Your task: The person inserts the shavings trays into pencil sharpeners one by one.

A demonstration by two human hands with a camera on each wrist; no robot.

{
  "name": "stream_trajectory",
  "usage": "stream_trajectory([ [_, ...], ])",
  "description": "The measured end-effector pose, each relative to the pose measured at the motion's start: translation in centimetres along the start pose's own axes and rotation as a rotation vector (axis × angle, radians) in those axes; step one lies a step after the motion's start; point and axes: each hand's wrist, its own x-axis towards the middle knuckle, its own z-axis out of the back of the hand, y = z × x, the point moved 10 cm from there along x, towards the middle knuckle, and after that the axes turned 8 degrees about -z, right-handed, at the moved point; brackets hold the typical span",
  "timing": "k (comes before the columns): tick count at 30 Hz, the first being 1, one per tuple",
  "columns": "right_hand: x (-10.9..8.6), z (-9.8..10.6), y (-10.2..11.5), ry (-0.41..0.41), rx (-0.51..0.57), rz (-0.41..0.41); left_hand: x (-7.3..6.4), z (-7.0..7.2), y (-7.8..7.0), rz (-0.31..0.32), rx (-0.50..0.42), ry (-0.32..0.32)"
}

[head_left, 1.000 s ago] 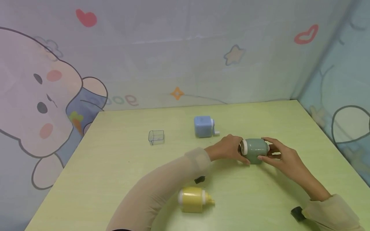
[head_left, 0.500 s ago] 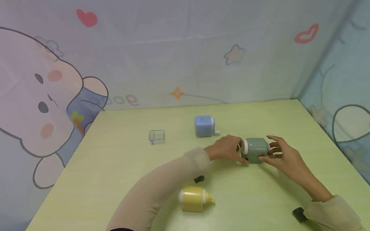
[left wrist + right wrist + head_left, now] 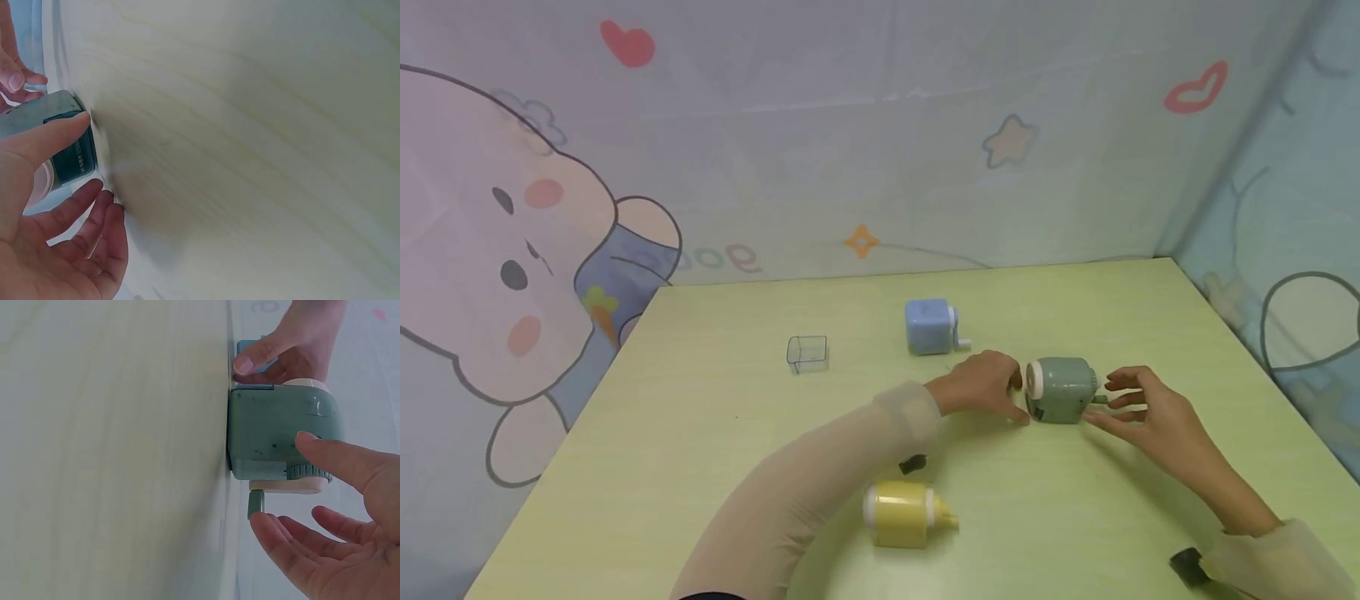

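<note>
A green crank pencil sharpener [image 3: 1063, 390] stands on the table, its white-ringed front toward my left hand and its crank handle [image 3: 256, 504] toward my right. My left hand [image 3: 985, 385] lies just off the front, thumb and fingers spread apart with nothing between them. In the left wrist view a dark panel with small lettering [image 3: 74, 153] shows past the thumb. At the crank side, my right hand [image 3: 1161, 425] has its fingers loosely bent and holds nothing. One fingertip is close to the handle; whether it touches I cannot tell.
Farther back stands a blue crank sharpener [image 3: 928, 327]. A small clear plastic drawer [image 3: 807, 354] sits to its left. A yellow sharpener [image 3: 898, 515] is near the front, beside my left sleeve [image 3: 820, 467]. A printed cloth [image 3: 790, 142] rises behind the table.
Both hands have drawn back from the green sharpener, left hand leftward, right hand to the right, and let go of it. The crank handle now shows. The sharpener has stayed nearly in place.
</note>
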Motion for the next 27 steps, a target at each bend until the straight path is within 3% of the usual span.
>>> stream_trajectory([
  [18,-1.0,0.0,0.0,-0.030,-0.112,0.038,-2.4,0.0,2.2,0.081,0.039,0.017],
  [27,-1.9,-1.3,1.1,0.029,-0.105,0.037,-4.2,0.3,3.7,0.076,0.039,-0.004],
])
